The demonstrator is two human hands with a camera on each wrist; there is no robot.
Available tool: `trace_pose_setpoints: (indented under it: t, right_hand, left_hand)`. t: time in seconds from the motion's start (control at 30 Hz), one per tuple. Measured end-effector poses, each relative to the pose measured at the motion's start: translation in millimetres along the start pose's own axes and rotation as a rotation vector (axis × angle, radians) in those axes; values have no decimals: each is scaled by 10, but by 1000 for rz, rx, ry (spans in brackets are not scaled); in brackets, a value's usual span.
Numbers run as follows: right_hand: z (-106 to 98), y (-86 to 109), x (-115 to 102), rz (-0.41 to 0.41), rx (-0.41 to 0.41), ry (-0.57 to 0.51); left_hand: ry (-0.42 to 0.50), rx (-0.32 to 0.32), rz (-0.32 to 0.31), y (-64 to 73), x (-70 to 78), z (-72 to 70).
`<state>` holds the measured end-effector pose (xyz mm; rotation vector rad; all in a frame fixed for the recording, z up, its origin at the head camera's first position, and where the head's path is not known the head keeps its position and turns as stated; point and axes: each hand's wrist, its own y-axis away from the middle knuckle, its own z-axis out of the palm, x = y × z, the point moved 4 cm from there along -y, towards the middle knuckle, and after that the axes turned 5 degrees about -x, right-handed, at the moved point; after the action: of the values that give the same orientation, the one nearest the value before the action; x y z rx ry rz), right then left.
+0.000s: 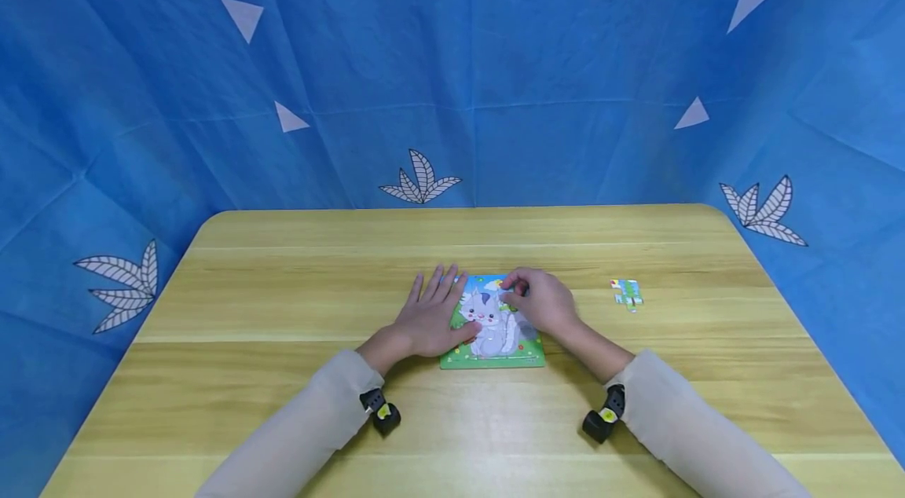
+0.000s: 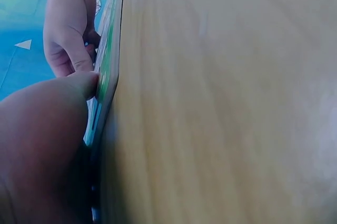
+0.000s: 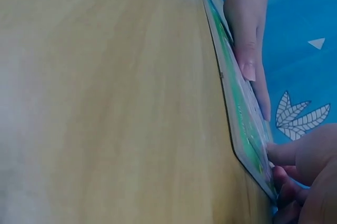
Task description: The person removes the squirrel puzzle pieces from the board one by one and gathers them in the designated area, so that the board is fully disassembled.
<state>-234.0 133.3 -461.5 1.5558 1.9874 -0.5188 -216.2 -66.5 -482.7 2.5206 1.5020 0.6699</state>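
Flat, near-square jigsaw puzzle showing a pale grey cartoon animal on green (image 1: 491, 329), lying on the light wood-grained surface (image 1: 452, 427) just below the frame's centre. The left hand (image 1: 433, 325) lies with its grip spread over the puzzle's left edge; the right hand (image 1: 544, 302) curls its grip at the upper right, whether pinching a piece cannot be told. Small multicoloured interlocking pieces (image 1: 629, 294) lie right of centre.

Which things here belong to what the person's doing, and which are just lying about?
Part of the job:
picture puzzle
left hand, resting on it
right hand, at its far right corner
loose puzzle bits, probably

Just around:
wooden table, underneath
blue cloth, behind
black wrist cameras, worn
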Motion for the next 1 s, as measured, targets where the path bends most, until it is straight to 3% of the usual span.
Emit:
trace_pose_setpoints:
  t: [0.67,1.0]
  right_hand:
    - [-10,-17,30,56,-48,-87]
    - [-26,-29,41,67,-66,-266]
  left_hand:
    - [-35,-6,-23,-21,0,17]
    - [-50,-13,-33,-43,-13,40]
